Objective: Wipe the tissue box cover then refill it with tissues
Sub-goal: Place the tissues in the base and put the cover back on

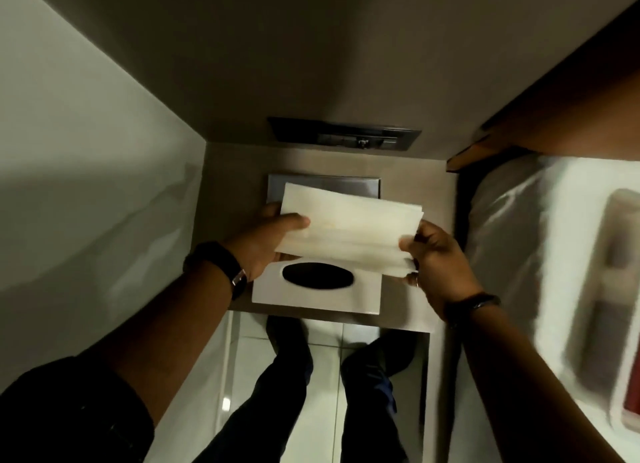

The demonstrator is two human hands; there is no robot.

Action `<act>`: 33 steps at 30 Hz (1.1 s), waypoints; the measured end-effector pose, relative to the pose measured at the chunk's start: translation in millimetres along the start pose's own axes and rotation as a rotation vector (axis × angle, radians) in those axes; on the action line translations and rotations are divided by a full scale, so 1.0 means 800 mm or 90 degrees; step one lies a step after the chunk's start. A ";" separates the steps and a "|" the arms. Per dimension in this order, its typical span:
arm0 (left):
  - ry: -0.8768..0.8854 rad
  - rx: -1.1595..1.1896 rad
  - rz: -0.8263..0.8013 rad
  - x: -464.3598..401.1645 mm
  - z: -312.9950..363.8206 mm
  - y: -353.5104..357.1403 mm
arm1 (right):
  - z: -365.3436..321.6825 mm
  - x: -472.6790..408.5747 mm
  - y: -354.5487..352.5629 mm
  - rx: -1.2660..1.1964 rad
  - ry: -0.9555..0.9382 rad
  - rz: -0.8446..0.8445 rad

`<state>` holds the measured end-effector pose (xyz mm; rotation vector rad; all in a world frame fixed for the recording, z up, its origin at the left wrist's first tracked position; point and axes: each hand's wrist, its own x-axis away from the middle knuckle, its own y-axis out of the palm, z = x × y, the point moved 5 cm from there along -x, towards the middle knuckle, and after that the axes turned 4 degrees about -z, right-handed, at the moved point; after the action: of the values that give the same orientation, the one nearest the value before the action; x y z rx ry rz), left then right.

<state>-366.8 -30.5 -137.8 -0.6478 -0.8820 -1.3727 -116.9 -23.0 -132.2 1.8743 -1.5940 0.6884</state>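
hidden: far part of tissue box cover (317, 298) by tissue stack (349, 227) | blurred: tray (602, 306) at right, possibly holding bottles, cut off

At the middle of the frame, the left hand (268, 242) and the right hand (434, 254) grip opposite ends of a stack of white tissues (349, 228), held above the counter (398, 300). Below it lies the white tissue box cover (311, 298), its dark oval slot facing up. Behind, a metal tray (367, 185) sits near a wall socket panel (343, 135).
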 end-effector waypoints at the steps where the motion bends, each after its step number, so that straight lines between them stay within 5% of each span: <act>1: -0.007 0.002 0.018 -0.010 -0.012 -0.004 | 0.013 -0.009 0.003 0.009 0.002 0.020; 18: 0.056 -0.171 0.147 -0.141 -0.003 -0.061 | 0.027 -0.182 0.054 0.339 -0.119 0.141; 25: 0.134 -0.421 0.150 -0.171 -0.007 -0.070 | 0.042 -0.212 0.057 0.462 -0.171 0.225; 33: 0.236 -0.686 0.144 -0.156 -0.007 -0.075 | 0.052 -0.192 0.058 0.604 -0.131 0.203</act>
<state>-422.1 26.5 -251.6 -1.1937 0.2995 -1.6323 -185.9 47.5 -265.7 2.3882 -1.8996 1.6581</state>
